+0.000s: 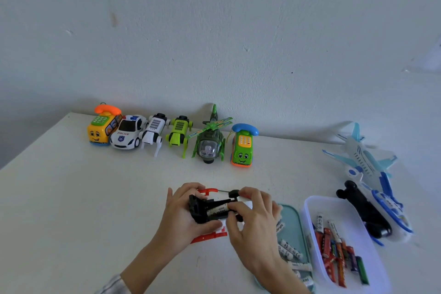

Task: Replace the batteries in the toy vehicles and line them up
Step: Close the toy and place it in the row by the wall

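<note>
On the white surface (71, 198), the left hand (183, 212) grips the upturned red-and-white toy vehicle (210, 236) while the right hand (253, 222) pinches a white cylindrical battery (218, 211) into its black bay — battery-fitting step, I judge — next, press it fully home.

Soft even daylight, faint shadows, wide-angle edge distortion.
</note>
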{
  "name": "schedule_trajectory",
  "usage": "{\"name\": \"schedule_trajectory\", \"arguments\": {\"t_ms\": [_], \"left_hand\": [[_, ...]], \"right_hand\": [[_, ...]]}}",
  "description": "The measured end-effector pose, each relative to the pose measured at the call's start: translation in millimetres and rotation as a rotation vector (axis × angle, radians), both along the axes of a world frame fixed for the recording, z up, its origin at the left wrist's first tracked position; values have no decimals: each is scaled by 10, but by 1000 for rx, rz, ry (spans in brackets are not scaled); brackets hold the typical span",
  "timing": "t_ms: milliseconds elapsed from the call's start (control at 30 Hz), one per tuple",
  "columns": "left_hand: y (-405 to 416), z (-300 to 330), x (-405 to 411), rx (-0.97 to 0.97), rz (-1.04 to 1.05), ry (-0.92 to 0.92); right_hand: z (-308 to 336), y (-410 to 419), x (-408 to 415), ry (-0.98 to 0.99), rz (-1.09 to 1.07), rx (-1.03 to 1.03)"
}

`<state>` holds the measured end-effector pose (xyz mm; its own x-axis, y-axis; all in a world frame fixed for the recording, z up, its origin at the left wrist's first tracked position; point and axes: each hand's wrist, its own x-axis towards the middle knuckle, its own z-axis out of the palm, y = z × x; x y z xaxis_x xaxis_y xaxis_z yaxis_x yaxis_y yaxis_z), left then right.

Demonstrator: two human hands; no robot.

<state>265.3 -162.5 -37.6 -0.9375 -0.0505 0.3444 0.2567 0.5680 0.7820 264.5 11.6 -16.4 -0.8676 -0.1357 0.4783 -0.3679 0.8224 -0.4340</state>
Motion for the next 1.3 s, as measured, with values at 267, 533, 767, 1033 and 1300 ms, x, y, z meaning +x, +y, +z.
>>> {"name": "schedule_trajectory", "arguments": {"t_ms": [267,533,767,1033,1300], "left_hand": [[15,23,7,-10,-4,-19],[13,11,-35,20,47,-11],[35,5,-30,53,5,12],[33,12,-29,30,-19,31],[22,-27,-37,58,-17,27]], "right_hand": [[154,-117,-9,-66,81,-119],[776,957,-347,-323,-210,-484],[294,1795,-388,-823,-513,10],[218,1302,-93,-427,-170,201],[34,1091,-34,-554,-20,644]]}}
